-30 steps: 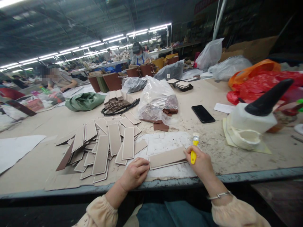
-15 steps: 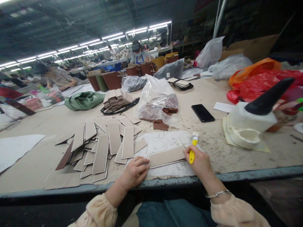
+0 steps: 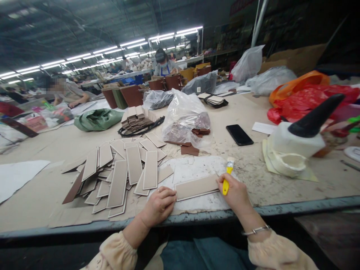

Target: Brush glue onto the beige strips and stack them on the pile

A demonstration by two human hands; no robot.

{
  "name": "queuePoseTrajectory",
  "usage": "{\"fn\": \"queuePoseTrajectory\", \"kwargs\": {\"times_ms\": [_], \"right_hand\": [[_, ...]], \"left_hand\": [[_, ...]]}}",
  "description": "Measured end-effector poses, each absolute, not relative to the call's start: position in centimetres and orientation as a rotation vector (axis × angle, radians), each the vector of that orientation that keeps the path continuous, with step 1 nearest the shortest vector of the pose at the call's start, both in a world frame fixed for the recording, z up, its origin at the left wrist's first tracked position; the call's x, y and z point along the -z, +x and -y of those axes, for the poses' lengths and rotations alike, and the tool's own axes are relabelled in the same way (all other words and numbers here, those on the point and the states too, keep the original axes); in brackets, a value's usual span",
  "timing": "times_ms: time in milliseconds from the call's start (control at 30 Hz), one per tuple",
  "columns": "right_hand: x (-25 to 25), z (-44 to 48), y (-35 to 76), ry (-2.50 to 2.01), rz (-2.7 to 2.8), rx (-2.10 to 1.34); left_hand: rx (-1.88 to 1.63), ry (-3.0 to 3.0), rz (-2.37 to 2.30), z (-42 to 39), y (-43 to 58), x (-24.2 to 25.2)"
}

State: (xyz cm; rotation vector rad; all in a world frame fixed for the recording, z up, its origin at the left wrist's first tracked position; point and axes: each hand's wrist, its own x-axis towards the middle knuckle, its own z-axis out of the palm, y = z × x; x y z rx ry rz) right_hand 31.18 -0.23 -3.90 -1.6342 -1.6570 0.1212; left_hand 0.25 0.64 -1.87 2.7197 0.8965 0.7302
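Left fingers [image 3: 170,195] are pinching a strip [image 3: 197,187] at left, right fingers [image 3: 221,180] its right end plus a brush [image 3: 225,186], whose dipping could be smearing it.

At least one panel [image 3: 197,187] lies between the fingers of one left hand [image 3: 161,203] and one right hand [image 3: 234,189]. The right fingers hold one brush [image 3: 225,186]. Beyond them lie one phone [image 3: 239,135] and, farther right, one white container [image 3: 298,140]. Left of the left fingers, overlapping panels [image 3: 117,183] exceed ten; exact count indeterminable.
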Motion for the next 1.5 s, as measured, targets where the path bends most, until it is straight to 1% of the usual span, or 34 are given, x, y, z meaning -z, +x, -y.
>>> {"fn": "queuePoseTrajectory", "kwargs": {"times_ms": [733, 967, 1233, 1333, 1500], "right_hand": [[3.5, 0.3, 30.9, -1.656, 1.747, -0.106], [3.1, 0.7, 30.7, -1.782, 1.853, 0.01], [1.9, 1.2, 30.2, -1.915, 1.921, 0.265], [1.3, 1.7, 28.9, -1.758, 1.955, 0.17], [1.5, 2.8, 24.9, -1.343, 2.108, -0.238]], "left_hand": [[-0.708, 2.772, -0.886, -0.7, 0.5, 1.7], [-0.689, 2.738, -0.909, -0.7, 0.6, 1.7], [-0.688, 2.74, -0.893, -0.8, 0.4, 2.0], [-0.682, 2.741, -0.891, -0.9, 0.4, 2.0], [-0.643, 2.763, -0.883, -0.9, 0.5, 1.7]]}}
